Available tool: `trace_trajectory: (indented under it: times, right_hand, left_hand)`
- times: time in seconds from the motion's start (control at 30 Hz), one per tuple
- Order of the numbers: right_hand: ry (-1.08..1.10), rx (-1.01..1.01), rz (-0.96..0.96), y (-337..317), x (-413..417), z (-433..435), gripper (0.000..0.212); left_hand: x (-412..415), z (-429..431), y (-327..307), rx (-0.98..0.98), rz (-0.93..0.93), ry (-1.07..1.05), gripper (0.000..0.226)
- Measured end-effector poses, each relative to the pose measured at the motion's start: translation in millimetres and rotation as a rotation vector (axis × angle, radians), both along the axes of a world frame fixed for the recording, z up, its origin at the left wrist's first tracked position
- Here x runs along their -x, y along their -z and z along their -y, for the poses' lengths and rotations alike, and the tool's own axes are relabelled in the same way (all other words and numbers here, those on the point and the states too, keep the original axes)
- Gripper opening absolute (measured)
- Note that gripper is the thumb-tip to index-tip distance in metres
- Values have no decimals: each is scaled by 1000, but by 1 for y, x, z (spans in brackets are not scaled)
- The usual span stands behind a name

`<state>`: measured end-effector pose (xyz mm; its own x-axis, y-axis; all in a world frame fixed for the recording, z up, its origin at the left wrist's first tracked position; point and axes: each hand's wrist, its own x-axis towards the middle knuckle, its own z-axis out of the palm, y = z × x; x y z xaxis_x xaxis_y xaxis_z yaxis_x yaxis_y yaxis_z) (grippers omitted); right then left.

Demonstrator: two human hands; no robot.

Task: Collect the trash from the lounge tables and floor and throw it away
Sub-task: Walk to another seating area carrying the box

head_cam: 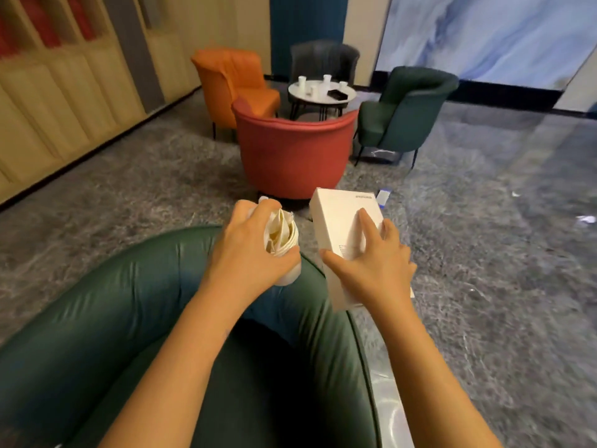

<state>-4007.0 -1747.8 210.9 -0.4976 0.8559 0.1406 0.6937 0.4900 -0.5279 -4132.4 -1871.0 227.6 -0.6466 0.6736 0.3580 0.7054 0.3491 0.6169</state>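
Note:
My left hand [248, 250] grips a white paper cup [286, 245] stuffed with crumpled paper, held over the back of a dark green armchair [113, 318]. My right hand [376, 266] holds a white cardboard box [342, 218] with its thumb on one side and fingers over the top. A small round white table [323, 95] in the distance carries several white paper cups [327, 79] and a dark flat item [337, 94]. Scraps of litter lie on the floor: a blue-and-white wrapper [384, 198] just beyond the box, and a pale scrap [586, 218] at the far right.
A red armchair [294, 153] stands straight ahead, with an orange chair [232, 85], a grey chair [324, 59] and a green chair [407, 111] around the table. Wooden wall panels [64, 108] run along the left. Grey marbled floor [484, 253] stretches to the right.

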Motion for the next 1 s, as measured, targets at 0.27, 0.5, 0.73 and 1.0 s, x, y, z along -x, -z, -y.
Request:
trace_trajectory:
  times: [0.27,0.5,0.73,1.0]
  right_hand:
    - [54,-2,-3,-29,-130,-133,83]
    - [143,41,45,-33,-270,-267,78]
    - [433,75,31,-49,-421,-361,83]
    - [764,107,18,-48,-569,-456,86]
  left_hand:
    - [-113,-137,-32,-1,-17,97,42]
    - [-240,-297,-30,-4,52,239,39]
    - [-369,-435,-52,16,5,550,40]
    - [-497,-597,-47,75,-32,888,38]
